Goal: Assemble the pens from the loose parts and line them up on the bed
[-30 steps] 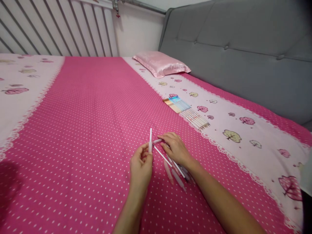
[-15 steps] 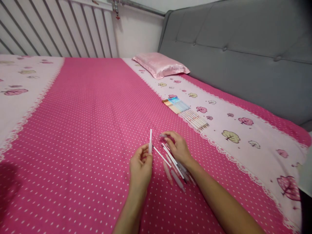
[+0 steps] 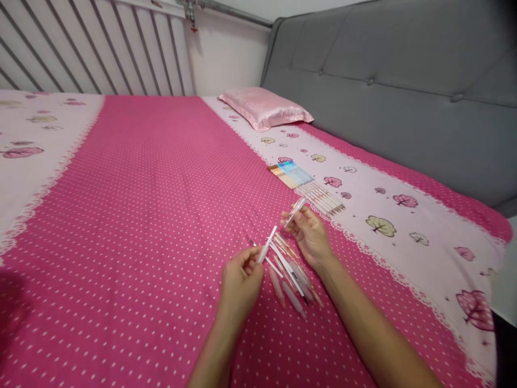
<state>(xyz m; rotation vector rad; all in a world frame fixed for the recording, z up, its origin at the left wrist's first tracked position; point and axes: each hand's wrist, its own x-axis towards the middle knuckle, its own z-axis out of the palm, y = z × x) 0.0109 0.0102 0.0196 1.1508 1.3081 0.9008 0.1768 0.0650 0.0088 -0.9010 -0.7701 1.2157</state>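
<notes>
Barrel: pale, translucent tube (image 3: pixel 264 252) held above the bed, tilted with its upper end toward the right hand; a thin white stick (image 3: pixel 273 233) juts from that end.
Left hand: (image 3: pixel 242 277) fingers closed round the lower part of the tube, thumb pressed along the near side.
Right hand: (image 3: pixel 311 237) fingers pinching a slim, pale, shiny piece (image 3: pixel 297 207), raised just beyond the white stick and apart from it; whether this is one part or two, I cannot tell.
Loose pile: white sticks, pale tubes and pinkish slim pieces (image 3: pixel 291 264) lying crossed on the bed, below and between the hands.
Neat rows: blue and orange-brown pens (image 3: pixel 293 173) side by side, with a set of pale pens (image 3: pixel 323 198) next to them, nearer the hands.
Bed: pink dotted cover (image 3: pixel 141 231), probably soft enough to give under small parts; a satin pillow (image 3: pixel 264 108) lies farther off.
Weight and feel: likely very light; the tube looks like stiff, smooth plastic, apt to roll or slip, and the thin stick could bend if pushed sideways.
Where to hold: the tube's thicker body seems best, pinched lightly between thumb and fingers, leaving the stick's end free; the shiny piece suits a fingertip hold at mid-length.
</notes>
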